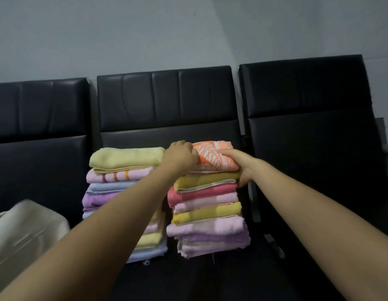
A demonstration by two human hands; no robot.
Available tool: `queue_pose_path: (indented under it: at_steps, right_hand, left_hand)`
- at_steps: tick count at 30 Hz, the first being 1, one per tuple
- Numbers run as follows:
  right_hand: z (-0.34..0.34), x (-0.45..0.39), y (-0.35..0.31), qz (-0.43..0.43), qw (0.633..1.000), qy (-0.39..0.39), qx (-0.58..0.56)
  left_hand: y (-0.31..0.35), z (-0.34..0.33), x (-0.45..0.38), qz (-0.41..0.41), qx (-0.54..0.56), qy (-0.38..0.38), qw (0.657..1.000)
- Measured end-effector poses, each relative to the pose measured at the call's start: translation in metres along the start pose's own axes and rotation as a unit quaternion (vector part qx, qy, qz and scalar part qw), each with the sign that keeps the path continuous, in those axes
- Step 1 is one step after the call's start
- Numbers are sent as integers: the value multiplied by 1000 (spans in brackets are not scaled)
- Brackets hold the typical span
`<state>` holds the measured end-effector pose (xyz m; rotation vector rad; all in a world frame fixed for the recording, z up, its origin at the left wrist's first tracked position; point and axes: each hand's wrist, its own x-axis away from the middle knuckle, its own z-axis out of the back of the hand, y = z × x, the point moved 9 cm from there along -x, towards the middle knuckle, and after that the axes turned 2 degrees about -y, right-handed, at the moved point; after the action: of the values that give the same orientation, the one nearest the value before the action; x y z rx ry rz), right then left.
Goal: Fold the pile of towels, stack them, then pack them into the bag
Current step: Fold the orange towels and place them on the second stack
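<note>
Stacking step closing. Both hands gripping orange towel (212,156) atop right stack (208,213) on bench (210,279): left hand (181,156) fingers curling over left edge, right hand (243,166) fingers clamping right edge. Left stack (121,185) adjoining. Next, likely: squaring towel, then packing into bag (25,231), near left.

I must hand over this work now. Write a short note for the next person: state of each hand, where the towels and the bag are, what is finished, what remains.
Left hand: fingers curled on the left edge of the orange patterned towel.
Right hand: grip on the same towel's right edge, thumb on top.
That towel lies on top of the right stack; the left stack stands beside it, both on the middle black seat.
A whitish fabric thing, perhaps the bag, sits on the left seat.
Done: the visible towels are folded and stacked.
Left: pack them into the bag.
</note>
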<state>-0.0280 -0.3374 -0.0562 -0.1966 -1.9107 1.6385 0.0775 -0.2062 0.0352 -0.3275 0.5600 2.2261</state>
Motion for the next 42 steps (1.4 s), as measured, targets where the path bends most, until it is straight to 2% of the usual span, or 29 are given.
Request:
queue_pose_path:
  at_steps: [4, 7, 12, 16, 20, 26, 33, 42]
  right_hand:
    - [4, -1, 9, -47, 999, -2, 12]
    - [-1, -3, 13, -74, 997, 0, 30]
    - [-15, -9, -6, -79, 994, 5, 71]
    - [-27, -4, -13, -69, 994, 10, 85]
    - [-42, 0, -28, -40, 994, -20, 97]
    - [-49, 1, -23, -75, 988, -36, 127]
    - [-33, -7, -2, -75, 994, 8, 81]
    - [-41, -15, 8, -64, 997, -37, 26]
  left_hand:
    - [-5, -40, 8, -22, 76, -89, 993]
    - [-26, -46, 16, 0, 145, -45, 988]
    - [-38, -43, 19, 4, 170, -30, 985]
    - [-46, -43, 20, 1, 168, -38, 985]
    - [-46, -44, 19, 7, 194, -75, 978]
    - [-53, -53, 18, 28, 264, -61, 962]
    - [-52, -53, 22, 18, 265, -14, 964]
    - [-61, -69, 21, 6, 274, -9, 962]
